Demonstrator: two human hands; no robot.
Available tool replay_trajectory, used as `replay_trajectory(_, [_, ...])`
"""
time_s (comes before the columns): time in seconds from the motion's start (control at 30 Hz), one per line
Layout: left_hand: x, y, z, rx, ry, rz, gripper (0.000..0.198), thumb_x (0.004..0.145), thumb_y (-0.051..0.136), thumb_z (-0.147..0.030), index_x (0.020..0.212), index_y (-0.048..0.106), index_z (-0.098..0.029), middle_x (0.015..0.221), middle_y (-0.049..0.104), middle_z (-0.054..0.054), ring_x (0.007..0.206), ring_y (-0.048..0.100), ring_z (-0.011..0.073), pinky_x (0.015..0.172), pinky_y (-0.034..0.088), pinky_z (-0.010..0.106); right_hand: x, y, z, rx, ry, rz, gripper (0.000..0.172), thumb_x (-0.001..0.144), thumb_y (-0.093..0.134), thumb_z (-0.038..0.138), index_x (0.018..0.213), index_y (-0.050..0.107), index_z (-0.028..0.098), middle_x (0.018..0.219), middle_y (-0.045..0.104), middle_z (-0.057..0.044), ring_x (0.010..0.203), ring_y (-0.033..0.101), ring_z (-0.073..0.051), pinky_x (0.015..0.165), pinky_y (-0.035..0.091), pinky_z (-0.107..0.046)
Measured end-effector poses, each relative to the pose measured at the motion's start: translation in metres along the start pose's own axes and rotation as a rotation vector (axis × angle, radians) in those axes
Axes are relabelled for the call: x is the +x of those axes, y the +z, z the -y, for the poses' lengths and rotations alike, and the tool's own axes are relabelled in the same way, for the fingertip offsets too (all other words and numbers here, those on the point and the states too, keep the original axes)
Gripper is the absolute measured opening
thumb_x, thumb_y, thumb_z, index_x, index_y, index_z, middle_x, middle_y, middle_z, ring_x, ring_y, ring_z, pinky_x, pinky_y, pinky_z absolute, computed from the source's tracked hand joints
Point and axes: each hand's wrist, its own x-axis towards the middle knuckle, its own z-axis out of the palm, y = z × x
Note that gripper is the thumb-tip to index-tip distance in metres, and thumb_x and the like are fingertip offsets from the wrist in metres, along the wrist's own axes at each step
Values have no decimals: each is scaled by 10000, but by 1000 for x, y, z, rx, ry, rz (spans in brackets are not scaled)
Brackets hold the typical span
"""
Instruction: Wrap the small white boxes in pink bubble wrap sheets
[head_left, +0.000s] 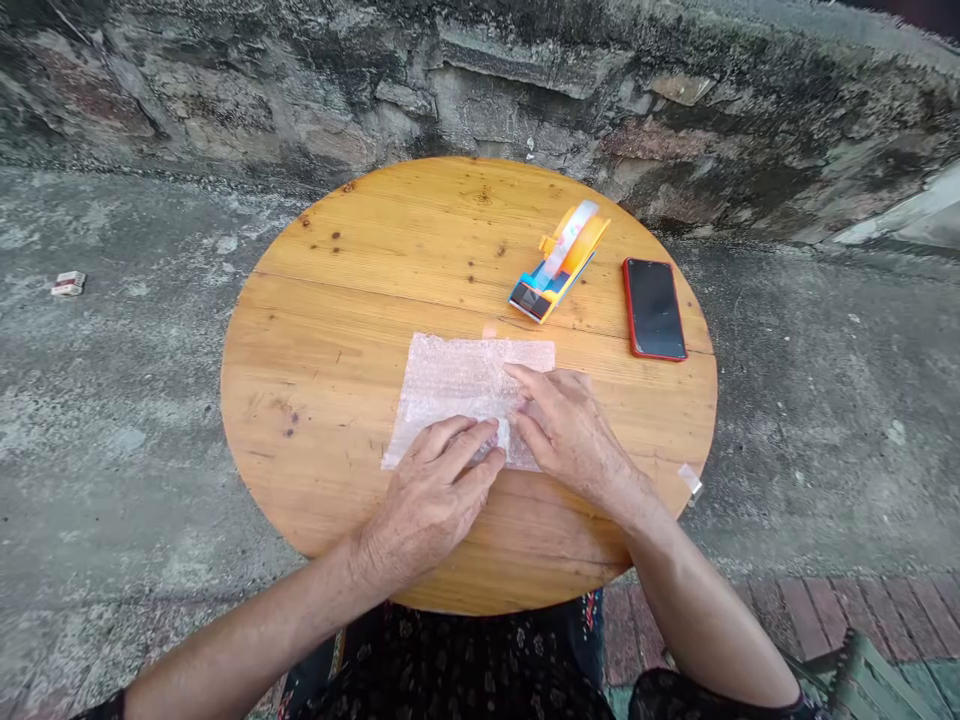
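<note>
A sheet of bubble wrap (457, 385) lies flat in the middle of a round wooden table (337, 330). My left hand (427, 495) rests on its near edge with the fingers stretched out and pressing down. My right hand (566, 430) lies on the sheet's near right corner, fingers extended flat and meeting the left fingertips. Something small may be under the wrap between the fingertips, but I cannot make it out.
A yellow and blue tape dispenser (561, 262) lies beyond the sheet. A red-cased phone (654, 308) lies face up to its right. A strip of tape (691, 481) hangs off the table's right edge. Rough concrete ground and a stone wall (480, 80) surround the table.
</note>
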Motion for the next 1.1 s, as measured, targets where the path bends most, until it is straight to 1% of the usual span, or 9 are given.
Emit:
replay_trajectory(0.1, [0, 0, 1, 0, 9, -2, 231, 850, 595, -78, 1067, 657, -124, 1206, 632, 115, 1110, 514, 267, 923, 521, 430, -14, -6, 7, -64, -10, -200, 354, 872, 574, 210, 1225, 566, 181, 1173, 635, -103, 1114, 532, -280, 948, 406, -474])
replay_trajectory(0.17, [-1, 0, 2, -12, 17, -14, 235, 849, 588, -75, 1067, 654, -135, 1197, 636, 114, 1111, 514, 267, 918, 521, 436, -27, -7, 18, -54, -35, -301, 328, 873, 557, 149, 1190, 588, 228, 1187, 632, -78, 1121, 538, -262, 952, 420, -467])
replay_trajectory(0.33, [2, -3, 3, -38, 2, -22, 191, 841, 579, -76, 1003, 663, -130, 1180, 645, 135, 1081, 540, 275, 894, 511, 454, -50, 15, 42, 90, -155, -137, 476, 880, 434, 46, 1310, 516, 233, 1254, 607, -82, 1160, 542, -234, 957, 490, -437])
replay_trajectory(0.47, [4, -7, 3, -69, -3, -1, 220, 840, 573, -83, 1038, 657, -132, 1195, 642, 130, 1080, 554, 269, 910, 479, 463, -52, 34, 43, 0, -48, -110, 491, 894, 413, 68, 1377, 454, 146, 1309, 569, -137, 1173, 523, -265, 964, 481, -462])
replay_trajectory(0.57, [4, -10, 3, -117, -35, 3, 267, 845, 567, -84, 1096, 633, -145, 1170, 655, 102, 1082, 558, 242, 937, 461, 441, -51, 37, 44, -89, -4, -81, 490, 906, 424, 97, 1394, 435, 134, 1328, 557, -146, 1120, 537, -288, 912, 475, -470])
replay_trajectory(0.7, [3, -9, 3, -145, -69, -16, 287, 842, 555, -62, 1106, 622, -154, 1147, 661, 87, 1065, 563, 226, 948, 453, 434, -48, 32, 48, -169, 5, -67, 427, 907, 456, 114, 1331, 505, 127, 1291, 593, -136, 1046, 550, -285, 841, 444, -454])
replay_trajectory(0.83, [3, -5, 6, -105, -53, -47, 275, 834, 573, -52, 1075, 634, -169, 1125, 669, 78, 1064, 556, 235, 939, 461, 442, -49, 19, 43, -99, 42, -112, 297, 910, 503, 167, 1189, 604, 187, 1207, 642, -89, 1019, 553, -257, 824, 418, -429])
replay_trajectory(0.97, [4, -5, 8, -64, -11, -51, 260, 818, 611, -70, 1046, 640, -190, 1091, 676, 71, 1066, 552, 246, 925, 475, 450, -46, 1, 23, 26, 115, -203, 256, 910, 500, 169, 1128, 624, 218, 1182, 646, -80, 1054, 553, -254, 888, 417, -451])
replay_trajectory(1.1, [4, -7, 6, -53, -30, -71, 262, 802, 620, -69, 1036, 630, -187, 1184, 617, 109, 1114, 538, 265, 928, 480, 458, -27, -8, -2, 237, 73, -127, 283, 947, 449, 181, 1192, 583, 222, 1195, 633, -73, 1136, 544, -213, 979, 422, -429])
